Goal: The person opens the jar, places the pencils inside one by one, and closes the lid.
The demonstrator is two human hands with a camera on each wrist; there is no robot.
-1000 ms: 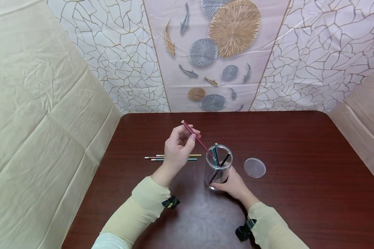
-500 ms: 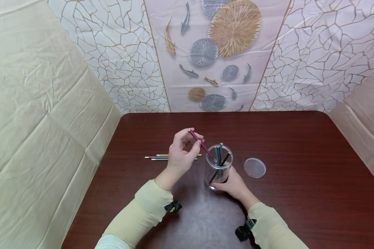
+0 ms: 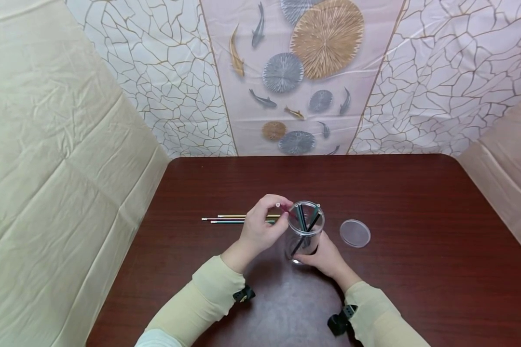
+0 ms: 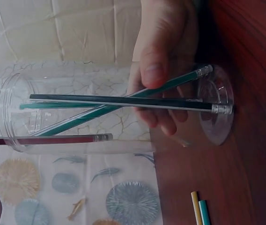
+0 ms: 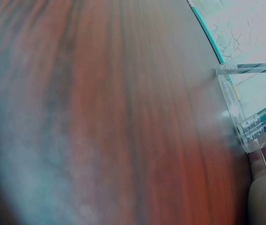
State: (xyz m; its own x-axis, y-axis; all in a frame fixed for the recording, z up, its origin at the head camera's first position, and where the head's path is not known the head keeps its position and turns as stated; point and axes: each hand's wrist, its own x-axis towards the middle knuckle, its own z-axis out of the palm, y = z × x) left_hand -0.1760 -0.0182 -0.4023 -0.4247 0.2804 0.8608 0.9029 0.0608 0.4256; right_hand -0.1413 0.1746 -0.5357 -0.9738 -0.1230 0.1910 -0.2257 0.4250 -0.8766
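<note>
A clear jar (image 3: 291, 243) stands upright on the table, its mouth uncovered. My right hand (image 3: 327, 258) grips its lower part. Between thumb and fingers of my left hand (image 3: 266, 222), a dark red pencil (image 4: 67, 139) is pinched, its eraser end inside the jar's mouth and clear of the bottom. Inside lean a black pencil (image 4: 170, 103) and green pencils (image 4: 84, 117), eraser ends down. The right wrist view catches pencil erasers (image 5: 250, 124) at the jar's base, with part of the right hand beside them.
Left of the jar, several pencils (image 3: 226, 219) lie side by side on the brown table (image 3: 417, 241), partly behind my left hand. A round clear lid (image 3: 355, 233) lies flat to the jar's right. Patterned cloth (image 3: 282, 72) hangs behind the table.
My left hand has moved right and down, lowering the red pencil further into the jar. Green pencils inside have shifted to the right. The right hand and jar have stayed put.
</note>
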